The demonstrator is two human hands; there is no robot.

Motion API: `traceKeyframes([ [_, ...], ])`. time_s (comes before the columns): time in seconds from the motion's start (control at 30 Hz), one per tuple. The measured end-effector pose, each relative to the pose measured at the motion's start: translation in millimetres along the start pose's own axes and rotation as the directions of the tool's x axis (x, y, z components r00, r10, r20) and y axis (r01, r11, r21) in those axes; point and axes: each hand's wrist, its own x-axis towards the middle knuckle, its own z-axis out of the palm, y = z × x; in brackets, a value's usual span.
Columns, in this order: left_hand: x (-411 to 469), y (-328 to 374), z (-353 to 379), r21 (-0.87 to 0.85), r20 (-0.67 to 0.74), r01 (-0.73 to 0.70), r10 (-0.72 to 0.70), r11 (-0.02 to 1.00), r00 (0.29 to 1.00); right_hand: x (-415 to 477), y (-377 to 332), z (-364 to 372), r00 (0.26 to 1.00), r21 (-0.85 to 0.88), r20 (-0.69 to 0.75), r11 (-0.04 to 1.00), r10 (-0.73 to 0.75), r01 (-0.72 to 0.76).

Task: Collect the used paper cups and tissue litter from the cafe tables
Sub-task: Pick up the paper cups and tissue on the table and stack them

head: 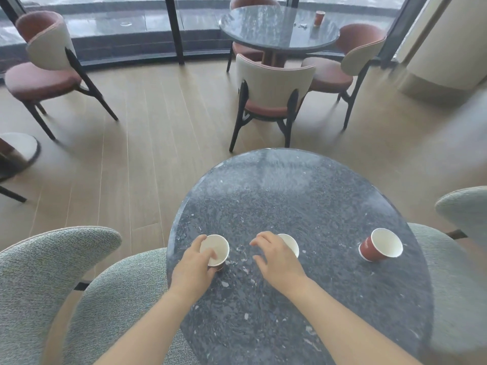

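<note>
Low in the frame stands a round dark stone table (290, 196), and on it three paper cups; the left cup (215, 249) sits near the table's left edge, the middle cup (290, 243) just right of centre, and the right cup (380, 247) well apart toward the right rim, leaning so that its white mouth faces the camera. The left hand (195, 264) is wrapped round the left cup, thumb over the near rim and one fingertip inside the mouth, so it is pinching the wall of that cup. The right hand (276, 256) is spread and curled beside the middle cup, covering its left side; whether the fingers actually touch the cup I cannot tell.

These cups look empty and white inside, so I would judge them very light and thin-walled; squeezed at the middle they will buckle, while the rolled rim is the stiffest part; a grip at the rim, or round the sides with a gentle hand, should do, and they would likely nest one in another. The polished stone looks slick, so a nudged cup may skate or tip rather than stay put.

In the upper right of the frame a second table (263, 30) carries another red cup (319, 17) and a small pale scrap (301, 25) beside it, possibly tissue; too small to be sure.
</note>
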Motion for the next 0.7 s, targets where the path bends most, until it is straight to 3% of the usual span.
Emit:
traceKeyframes([
  [0.43, 13.6, 55.1, 15.6, -0.030, -0.016, -0.176, 0.176, 0.984, 0.984, -51.3, 54.2, -20.8, 0.974, -0.320, 0.068, 0.929, 0.217, -0.185],
  [0.7, 5.7, 87.0, 31.7, -0.038, 0.024, -0.251, 0.252, 0.967, 0.968, -65.6, 75.4, -35.2, 0.976, -0.245, -0.017, 0.945, 0.219, -0.216],
])
